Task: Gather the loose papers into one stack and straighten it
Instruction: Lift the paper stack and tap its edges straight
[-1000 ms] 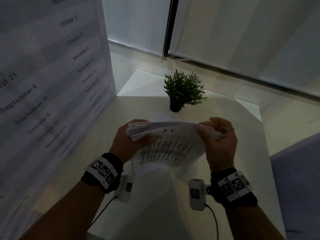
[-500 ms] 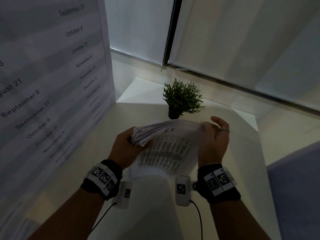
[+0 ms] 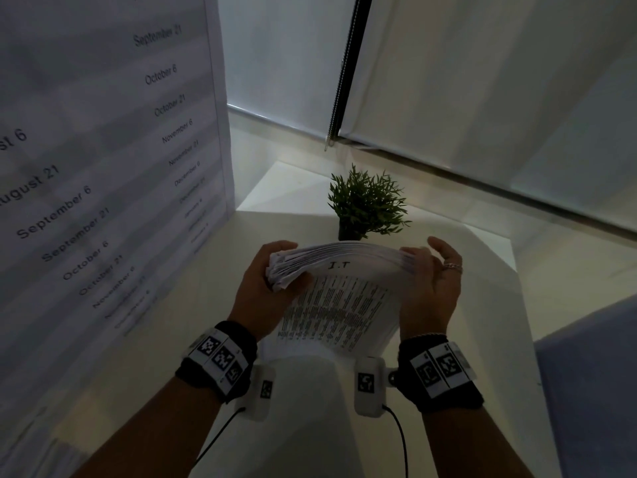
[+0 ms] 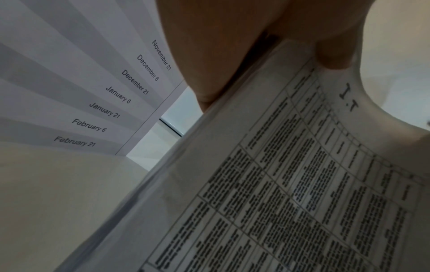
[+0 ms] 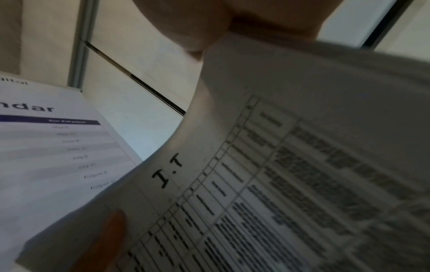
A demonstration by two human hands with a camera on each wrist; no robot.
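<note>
Since the papers are already one stack, held upright over the tabletop, straightening looks like the step now. The left hand grips its 9 o'clock edge, the right hand its 3 o'clock edge. Next it seems to need a gentle tap down.

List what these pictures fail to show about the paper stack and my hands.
- Printed table on the paper stack: too small in head view, blurred in both wrist views; only "I.T" reads.
- Left hand fingers: behind the stack, head view.
- Right hand grip: fingers cut off by the top edge, right wrist view.
- Stack's bottom edge: whether it touches the table is unclear, white on white, head view.
</note>
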